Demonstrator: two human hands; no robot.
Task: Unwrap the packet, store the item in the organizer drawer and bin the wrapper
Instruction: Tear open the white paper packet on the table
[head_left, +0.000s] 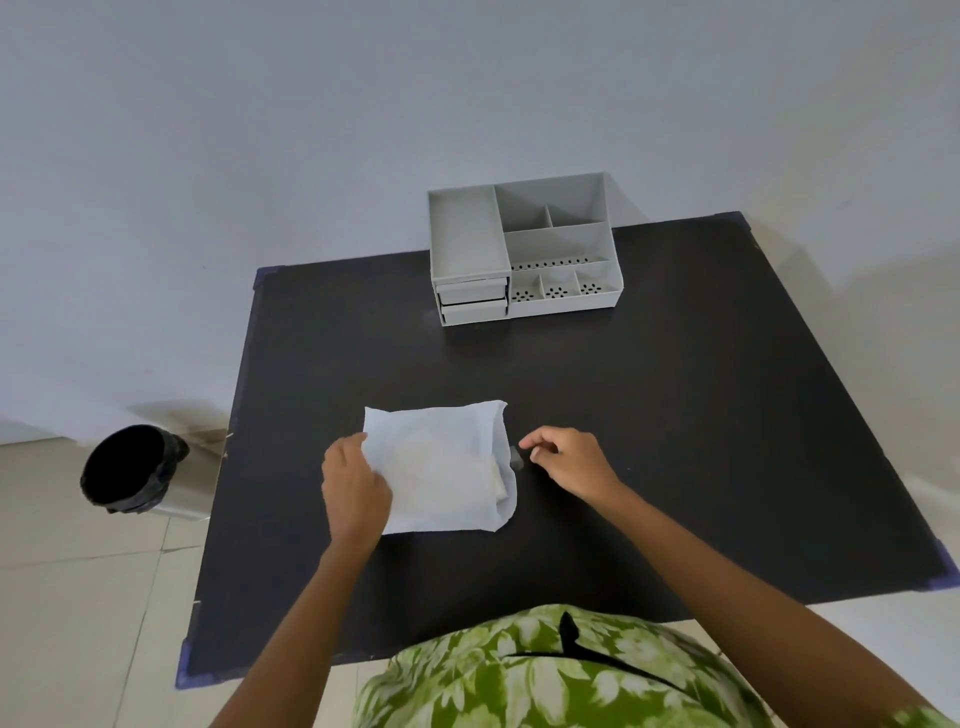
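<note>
A white paper-wrapped packet (441, 467) lies flat on the dark table (675, 415), its right side folded over. My left hand (356, 491) grips the packet's left edge. My right hand (569, 460) hovers just right of the packet, fingers curled, thumb and forefinger pinching a small clear strip of tape (516, 458) at the packet's right edge. A grey desk organizer (524, 247) with two small shut drawers (472, 301) on its lower left stands at the table's far edge. What is inside the wrapper is hidden.
A steel bin with a black liner (130, 470) stands on the tiled floor left of the table. A white wall rises right behind the organizer. My green leaf-patterned clothing shows at the table's near edge.
</note>
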